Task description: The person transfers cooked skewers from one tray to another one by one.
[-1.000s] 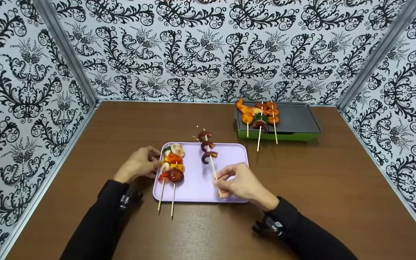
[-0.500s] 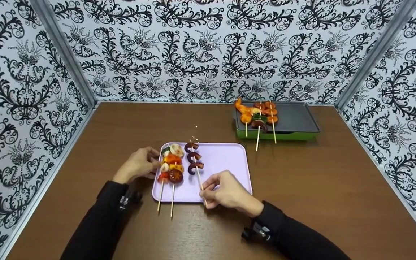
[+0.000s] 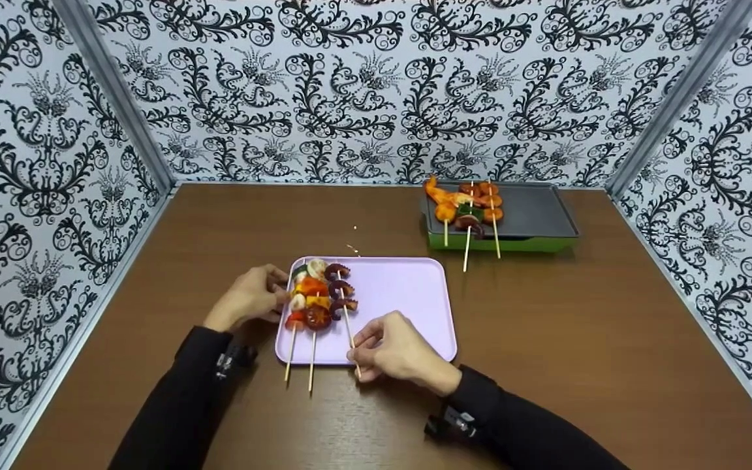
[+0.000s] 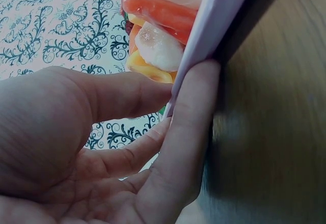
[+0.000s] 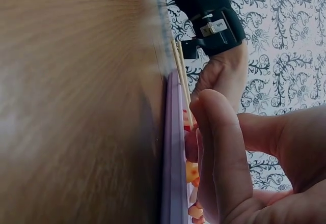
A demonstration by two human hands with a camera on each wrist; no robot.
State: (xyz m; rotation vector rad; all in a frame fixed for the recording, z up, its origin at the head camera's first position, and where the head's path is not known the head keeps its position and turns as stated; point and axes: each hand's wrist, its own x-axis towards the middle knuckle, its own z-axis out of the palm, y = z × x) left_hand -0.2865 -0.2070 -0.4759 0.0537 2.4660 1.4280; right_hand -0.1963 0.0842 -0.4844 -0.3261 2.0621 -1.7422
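My right hand [image 3: 402, 349] pinches the lower stick of a skewer with dark reddish octopus-like pieces [image 3: 342, 289]. That skewer lies over the lilac tray [image 3: 408, 281], right beside two vegetable skewers. One vegetable skewer [image 3: 318, 318] carries a brown round slice. The other, with a red piece [image 3: 296, 319] low down, lies nearest the tray's left rim. My left hand [image 3: 245, 300] grips that rim, thumb [image 4: 137, 94] above and a finger [image 4: 191, 117] beneath. In the right wrist view, the fingers [image 5: 224, 147] hide most of the held stick.
At the back right stands a green grill with a dark plate [image 3: 532, 212]. Several skewers [image 3: 470, 209] lie on its left part, their sticks jutting over the front edge. Small pale specks [image 3: 353, 248] dot the table [image 3: 578, 326] behind the tray. Patterned walls enclose the table.
My right hand has moved left and lowered the octopus-like skewer from over the tray's middle to beside the vegetable skewers. The left hand has stayed at the tray's rim.
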